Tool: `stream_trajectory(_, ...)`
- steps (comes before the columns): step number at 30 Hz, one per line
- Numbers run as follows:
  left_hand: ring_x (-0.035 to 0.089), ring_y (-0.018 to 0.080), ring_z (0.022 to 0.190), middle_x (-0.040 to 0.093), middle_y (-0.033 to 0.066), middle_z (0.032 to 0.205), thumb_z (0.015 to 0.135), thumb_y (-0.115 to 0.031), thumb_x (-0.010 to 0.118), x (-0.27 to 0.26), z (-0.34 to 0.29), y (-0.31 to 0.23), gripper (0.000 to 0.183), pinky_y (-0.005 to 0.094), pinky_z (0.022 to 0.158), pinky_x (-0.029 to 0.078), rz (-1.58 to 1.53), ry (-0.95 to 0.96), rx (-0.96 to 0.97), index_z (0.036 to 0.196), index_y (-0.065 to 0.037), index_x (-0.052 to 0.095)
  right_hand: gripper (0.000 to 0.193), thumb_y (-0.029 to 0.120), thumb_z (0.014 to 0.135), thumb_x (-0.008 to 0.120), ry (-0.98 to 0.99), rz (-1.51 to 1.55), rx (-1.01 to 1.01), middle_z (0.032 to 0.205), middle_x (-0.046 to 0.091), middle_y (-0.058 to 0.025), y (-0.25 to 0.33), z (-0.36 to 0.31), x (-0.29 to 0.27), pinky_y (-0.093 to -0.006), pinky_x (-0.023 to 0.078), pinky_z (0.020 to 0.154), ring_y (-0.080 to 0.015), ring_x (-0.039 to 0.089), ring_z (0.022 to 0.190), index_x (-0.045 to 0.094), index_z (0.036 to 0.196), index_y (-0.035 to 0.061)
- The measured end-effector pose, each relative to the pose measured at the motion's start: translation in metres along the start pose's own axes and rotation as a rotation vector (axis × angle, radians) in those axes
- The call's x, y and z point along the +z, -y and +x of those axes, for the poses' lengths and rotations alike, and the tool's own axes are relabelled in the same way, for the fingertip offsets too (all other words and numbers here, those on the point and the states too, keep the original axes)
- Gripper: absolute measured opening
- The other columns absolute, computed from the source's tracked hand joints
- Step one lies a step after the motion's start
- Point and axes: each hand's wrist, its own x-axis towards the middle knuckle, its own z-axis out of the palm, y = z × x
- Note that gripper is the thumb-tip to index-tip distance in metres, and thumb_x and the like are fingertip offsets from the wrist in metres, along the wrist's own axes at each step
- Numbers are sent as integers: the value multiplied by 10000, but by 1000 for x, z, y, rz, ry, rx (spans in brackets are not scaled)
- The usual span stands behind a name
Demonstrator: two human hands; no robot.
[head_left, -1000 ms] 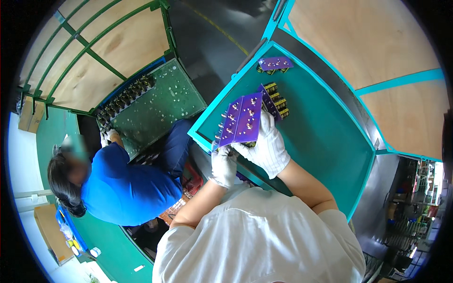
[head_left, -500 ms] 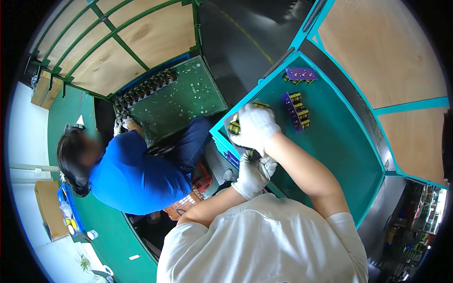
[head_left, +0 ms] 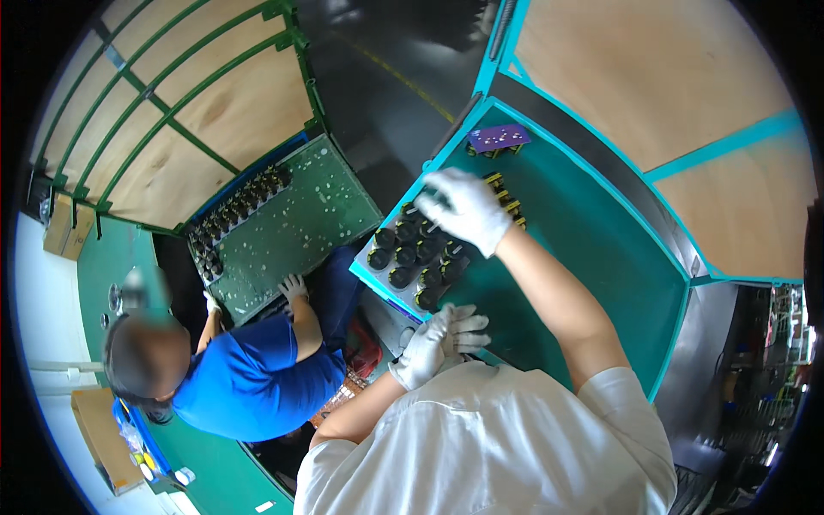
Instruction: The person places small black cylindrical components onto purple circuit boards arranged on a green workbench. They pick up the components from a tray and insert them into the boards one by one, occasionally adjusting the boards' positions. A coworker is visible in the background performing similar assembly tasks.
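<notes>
My right hand [head_left: 466,210], in a white glove, is over the top edge of a group of black round components [head_left: 419,249] with yellow-green bands. Its fingers are curved and apart, and I see nothing in them. The components stand close together on a grey plate [head_left: 365,268] at the left end of the teal bench. Just below them is my left hand [head_left: 438,342], also gloved, its fingers spread and holding nothing. Partly hidden behind my right hand lies a board with yellow-banded parts [head_left: 512,204]. Farther off, a purple board [head_left: 499,137] rests on similar parts.
A raised teal rim [head_left: 592,150] borders the bench [head_left: 592,300]. To the left, a co-worker in blue [head_left: 249,369] sits at a green table [head_left: 300,206] bearing a row of dark components [head_left: 240,206]. Wooden panels [head_left: 730,77] stand behind the bench.
My left hand has come back from the components toward my body and opened. My right hand has opened and shifted off them, uncovering the group. The co-worker's hands have moved nearer their body.
</notes>
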Motion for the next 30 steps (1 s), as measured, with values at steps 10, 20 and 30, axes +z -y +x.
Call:
stream_trajectory(10,637,238,1069,657,194,1127,932,-199,591,84,144,-173,401,327,921,486,1045,-290,947,1255,30,527,524,353,804,656,-60,-290,556,1059,584,-210,-92,-98,6,-488,528,793,-396,624,965,478,1217,85)
stream_trajectory(20,578,359,1156,556,204,1308,720,-431,701,36,304,-194,891,417,994,464,2106,-551,103,1431,-31,343,622,224,840,647,-240,536,956,1178,562,-198,-42,-245,-74,-399,484,912,-322,582,1047,390,1364,7)
stream_trajectory(30,666,330,993,690,191,1044,712,-463,717,113,300,-67,574,389,845,525,1752,-484,-104,1054,-4,674,611,337,896,634,-920,1808,690,1157,480,-93,-92,-338,-53,-537,498,883,-286,532,1089,322,1389,156)
